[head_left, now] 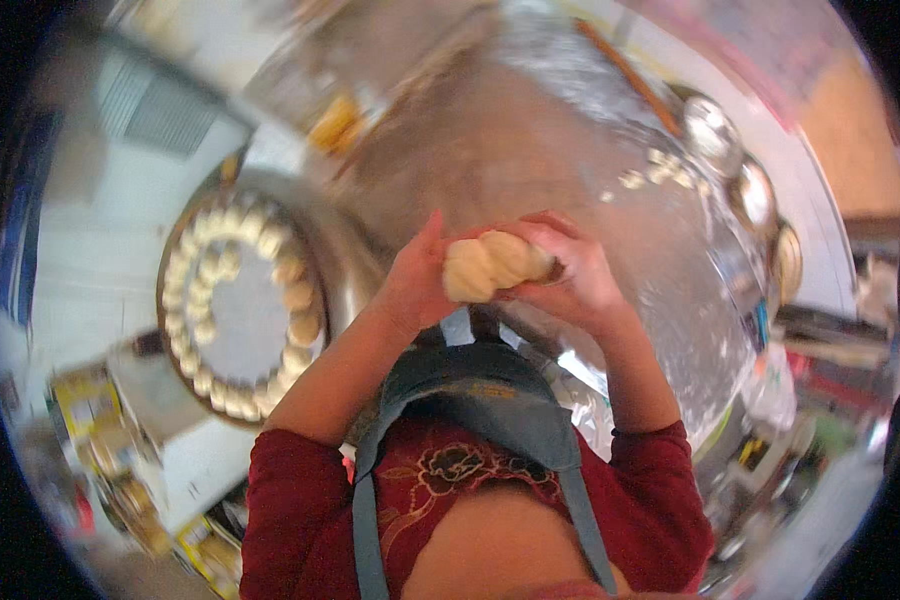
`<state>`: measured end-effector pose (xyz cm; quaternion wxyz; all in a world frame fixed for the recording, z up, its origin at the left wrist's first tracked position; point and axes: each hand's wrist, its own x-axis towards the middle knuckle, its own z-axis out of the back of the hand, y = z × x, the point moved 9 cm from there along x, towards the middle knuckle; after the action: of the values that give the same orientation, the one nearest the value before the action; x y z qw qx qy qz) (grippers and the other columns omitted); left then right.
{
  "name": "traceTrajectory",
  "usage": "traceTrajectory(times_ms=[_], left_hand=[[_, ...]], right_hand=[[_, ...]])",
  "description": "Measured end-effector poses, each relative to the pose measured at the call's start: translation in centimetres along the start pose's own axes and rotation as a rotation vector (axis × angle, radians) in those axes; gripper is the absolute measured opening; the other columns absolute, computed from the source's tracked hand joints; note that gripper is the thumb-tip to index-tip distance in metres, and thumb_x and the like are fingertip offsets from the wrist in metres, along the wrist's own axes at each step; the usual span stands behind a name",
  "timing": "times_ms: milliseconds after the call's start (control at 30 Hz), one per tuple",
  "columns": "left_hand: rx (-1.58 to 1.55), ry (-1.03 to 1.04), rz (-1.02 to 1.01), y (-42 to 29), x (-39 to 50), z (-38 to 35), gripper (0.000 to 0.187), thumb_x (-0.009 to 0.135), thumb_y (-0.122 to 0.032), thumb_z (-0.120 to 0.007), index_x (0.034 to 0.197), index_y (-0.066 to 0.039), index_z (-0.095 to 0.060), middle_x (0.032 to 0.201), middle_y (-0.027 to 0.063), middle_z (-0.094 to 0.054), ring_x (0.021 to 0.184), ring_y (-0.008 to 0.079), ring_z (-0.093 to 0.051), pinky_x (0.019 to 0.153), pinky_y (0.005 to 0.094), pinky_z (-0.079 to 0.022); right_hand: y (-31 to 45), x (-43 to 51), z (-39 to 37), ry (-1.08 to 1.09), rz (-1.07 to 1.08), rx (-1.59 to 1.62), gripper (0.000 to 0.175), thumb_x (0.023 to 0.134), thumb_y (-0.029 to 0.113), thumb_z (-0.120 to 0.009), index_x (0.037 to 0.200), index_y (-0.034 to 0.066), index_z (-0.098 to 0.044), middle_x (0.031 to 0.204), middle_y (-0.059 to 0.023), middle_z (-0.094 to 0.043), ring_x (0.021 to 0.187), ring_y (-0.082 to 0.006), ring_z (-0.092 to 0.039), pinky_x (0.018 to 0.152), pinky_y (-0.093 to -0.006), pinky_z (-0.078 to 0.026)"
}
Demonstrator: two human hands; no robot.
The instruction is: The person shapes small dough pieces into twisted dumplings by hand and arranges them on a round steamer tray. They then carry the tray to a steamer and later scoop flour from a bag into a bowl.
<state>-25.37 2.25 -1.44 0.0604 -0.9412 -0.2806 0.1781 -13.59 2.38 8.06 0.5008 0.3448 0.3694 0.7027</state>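
Between my two hands, in front of the apron, is a cluster of pale shaped dough pieces (491, 262), pressed side by side and somewhat blurred. My left hand (422, 274) supports the cluster's left end with the thumb pointing up. Around its right end curl the fingers of my right hand (581, 274). To the left, a large round tray (166, 352) carries an outer ring and a partial inner arc of similar dough pieces (187, 330). Behind the hands stretches a worktable (487, 142) with a brown, floury surface.
Small dough bits (664, 169) lie on the table's right side. Beyond them stand round metal bowls (711, 129) and a long brown stick (630, 75). A yellow object (337, 124) sits at the upper left. A clear plastic bag (769, 390) hangs at the right edge.
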Motion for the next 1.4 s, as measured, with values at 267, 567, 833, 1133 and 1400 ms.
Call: traceTrajectory(times_ms=[267,567,833,1133,1400], left_hand=[[-0.365,0.266,-0.598,-3.3,-25.7,8.3,0.078,0.092,-0.06,-0.033,0.138,0.003,-0.036,0.142,0.0187,-0.04,0.132,0.0356,-0.038,0.108,0.0561,-0.026],[-0.416,-0.375,-1.067,-2.5,-47.3,21.3,0.087,0.083,-0.06,-0.05,0.143,0.0,-0.028,0.144,0.0261,-0.034,0.132,0.0458,-0.033,0.106,0.0588,-0.03],[-0.525,-0.276,-1.046,-3.4,-50.4,24.2,0.09,0.076,-0.05,-0.065,0.144,-0.006,-0.028,0.142,0.0282,-0.034,0.129,0.0501,-0.035,0.102,0.0556,-0.039],[-0.547,-0.17,-0.994,-5.5,-49.8,25.1,0.078,0.082,-0.039,-0.057,0.143,0.0,-0.027,0.142,0.0219,-0.038,0.131,0.0387,-0.039,0.108,0.0551,-0.03],[-0.5,-0.201,-0.85,-4.9,-47.7,25.2,0.072,0.08,-0.032,-0.054,0.14,0.001,-0.033,0.143,0.0245,-0.035,0.132,0.039,-0.037,0.106,0.0554,-0.034]], right_hand=[[11.9,2.7,-25.3,0.533,0.23,-0.168,0.064,0.063,0.002,-0.074,0.123,0.0045,-0.05,0.118,-0.0154,-0.057,0.112,-0.0339,-0.055,0.096,-0.0381,-0.044],[14.6,9.0,-46.1,0.37,0.295,-0.204,0.047,0.067,0.016,-0.078,0.106,0.0005,-0.057,0.105,-0.0189,-0.062,0.097,-0.0337,-0.062,0.084,-0.0386,-0.049],[9.6,12.9,-57.9,0.397,-0.1,-0.64,0.094,0.078,0.026,-0.068,0.143,-0.0042,-0.009,0.134,-0.0306,-0.041,0.109,-0.0427,-0.055,0.092,-0.0429,-0.046],[19.0,9.3,-55.0,0.602,0.174,-0.49,0.078,0.073,0.031,-0.074,0.136,0.0013,-0.038,0.133,-0.0219,-0.045,0.121,-0.0379,-0.046,0.099,-0.043,-0.042],[19.0,3.5,-54.3,0.938,0.184,-0.238,0.055,0.067,0.006,-0.072,0.119,0.0084,-0.057,0.119,-0.0139,-0.056,0.111,-0.0327,-0.054,0.093,-0.0373,-0.045]])
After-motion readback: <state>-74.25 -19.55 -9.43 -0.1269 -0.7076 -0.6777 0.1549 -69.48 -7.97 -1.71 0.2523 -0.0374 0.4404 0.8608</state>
